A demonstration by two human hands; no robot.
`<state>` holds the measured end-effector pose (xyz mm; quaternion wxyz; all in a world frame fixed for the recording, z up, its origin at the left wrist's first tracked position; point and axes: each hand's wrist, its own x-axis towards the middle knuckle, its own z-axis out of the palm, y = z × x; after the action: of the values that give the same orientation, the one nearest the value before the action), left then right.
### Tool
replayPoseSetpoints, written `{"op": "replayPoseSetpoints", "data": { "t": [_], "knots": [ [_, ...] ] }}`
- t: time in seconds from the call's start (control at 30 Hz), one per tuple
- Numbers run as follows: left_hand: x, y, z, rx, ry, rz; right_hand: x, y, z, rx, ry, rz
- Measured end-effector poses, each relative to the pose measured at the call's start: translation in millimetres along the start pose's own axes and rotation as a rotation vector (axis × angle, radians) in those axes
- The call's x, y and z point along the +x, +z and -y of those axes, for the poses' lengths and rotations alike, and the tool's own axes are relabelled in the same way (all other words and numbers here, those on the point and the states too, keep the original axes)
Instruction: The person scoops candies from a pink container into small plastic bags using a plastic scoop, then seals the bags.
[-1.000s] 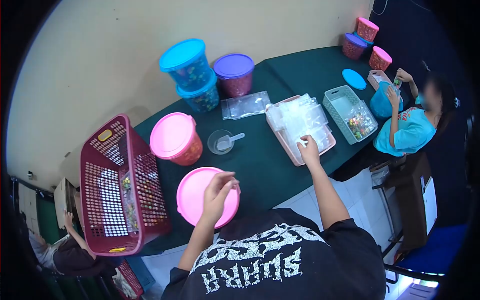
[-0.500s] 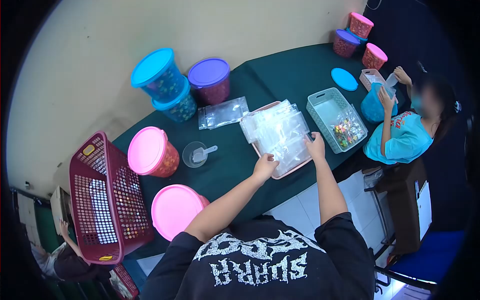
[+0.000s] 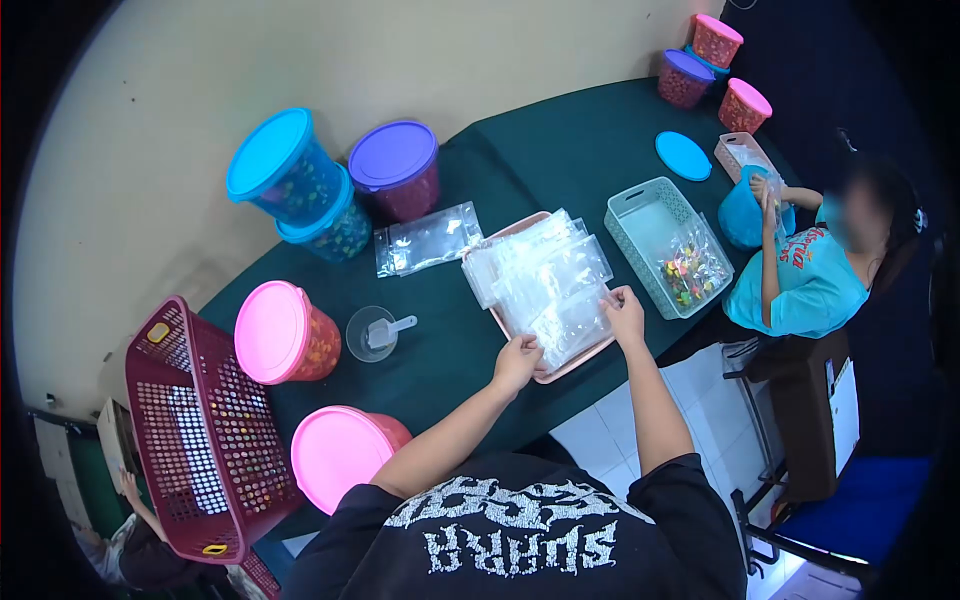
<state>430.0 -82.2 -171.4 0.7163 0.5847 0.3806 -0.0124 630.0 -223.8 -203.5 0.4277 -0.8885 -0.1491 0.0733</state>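
Observation:
Clear plastic bags [image 3: 545,275] lie in a loose pile on a pink tray [image 3: 577,365]. My left hand [image 3: 518,366] is at the near left corner of the pile, its fingers closed on the edge of a bag. At the right edge of the pile, my right hand [image 3: 624,314] has its fingertips pressed together on the bag's other side. More flat clear bags [image 3: 430,240] lie on the dark green cloth beyond the tray. Right of the tray stands a pale green basket [image 3: 622,235] with small filled packets [image 3: 692,272] inside.
Lidded tubs [image 3: 395,160] stand at the back left, and pink-lidded tubs [image 3: 285,333] nearer me. A clear bowl [image 3: 358,345] holds a scoop [image 3: 385,330]. A maroon basket [image 3: 215,440] stands far left. At the right, a person [image 3: 800,275] holds a bag over a blue tub [image 3: 738,215].
The view has shifted slightly. My hands stay at the near edge of the bag pile. The person at the right has lowered a raised hand, bringing both hands together at a bag.

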Motion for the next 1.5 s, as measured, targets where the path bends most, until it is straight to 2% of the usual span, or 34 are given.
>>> {"op": "replayPoseSetpoints", "data": {
  "t": [0.1, 0.17, 0.23, 0.3, 0.4, 0.47, 0.53, 0.6, 0.63, 0.7, 0.73, 0.83, 0.9, 0.97, 1.0, 1.07, 1.13, 1.2, 1.27, 1.3, 1.4, 1.43, 1.47, 1.5],
  "knots": [
    [-1, 1, 2, 0.020, 0.036, -0.010, 5, -9, -1, -0.035, -0.029, 0.106],
    [4, 0, 2, 0.027, 0.007, -0.021, 8, -11, -6, -0.109, -0.162, 0.192],
    [6, -1, 3, 0.095, 0.075, -0.055, 8, -9, -11, -0.100, -0.215, 0.209],
    [1, 8, 3, 0.223, 0.151, -0.171, 5, -7, -12, -0.144, -0.246, 0.243],
    [-5, 16, 2, 0.150, 0.099, -0.243, 2, -13, 0, -0.156, -0.272, 0.319],
    [-4, 19, 12, 0.148, 0.181, -0.325, 5, -26, 1, -0.231, -0.341, 0.344],
    [-11, 28, 1, 0.197, 0.136, -0.407, 12, -37, -1, -0.226, -0.371, 0.362],
    [-8, 33, 6, 0.301, 0.227, -0.517, 21, -47, 5, -0.222, -0.430, 0.402],
    [-10, 35, 7, 0.291, 0.210, -0.533, 25, -51, 6, -0.211, -0.428, 0.436],
    [-10, 38, 1, 0.364, 0.352, -0.620, 33, -56, 6, -0.182, -0.453, 0.461],
    [-10, 39, -3, 0.362, 0.345, -0.629, 36, -57, 6, -0.154, -0.466, 0.466],
    [-18, 42, -28, -0.235, 0.189, -0.444, 39, -62, 12, -0.128, -0.482, 0.478],
    [-32, 52, -51, -0.326, 0.215, -0.419, 34, -66, 18, -0.119, -0.496, 0.496],
    [-41, 61, -65, -0.418, 0.269, -0.386, 24, -65, 27, 0.090, -0.605, 0.278],
    [-44, 67, -68, -0.423, 0.273, -0.397, 19, -68, 34, 0.094, -0.614, 0.287],
    [-54, 80, -74, -0.373, 0.404, -0.410, 10, -80, 53, 0.310, -0.661, 0.485],
    [-71, 88, -82, -0.331, 0.431, -0.404, 1, -89, 72, 0.548, -0.474, 0.952],
    [-83, 96, -94, -0.355, 0.442, -0.153, -12, -97, 94, 0.633, -0.218, 1.272],
    [-86, 99, -89, -0.344, 0.579, -0.170, -25, -103, 111, 0.610, -0.325, 1.194],
    [-89, 91, -79, -0.461, 0.586, -0.106, -28, -103, 117, 0.693, -0.170, 1.260],
    [-114, 76, -77, -0.621, 0.599, -0.041, -27, -100, 122, 0.674, -0.189, 1.379],
    [-127, 75, -76, -0.678, 0.584, -0.027, -30, -102, 128, 0.679, -0.103, 1.422],
    [-138, 74, -73, -0.682, 0.598, -0.064, -33, -102, 132, 0.672, -0.117, 1.459],
    [-147, 74, -69, -0.358, 0.659, -0.289, -35, -101, 136, 0.728, 0.004, 1.514]
  ]
}}
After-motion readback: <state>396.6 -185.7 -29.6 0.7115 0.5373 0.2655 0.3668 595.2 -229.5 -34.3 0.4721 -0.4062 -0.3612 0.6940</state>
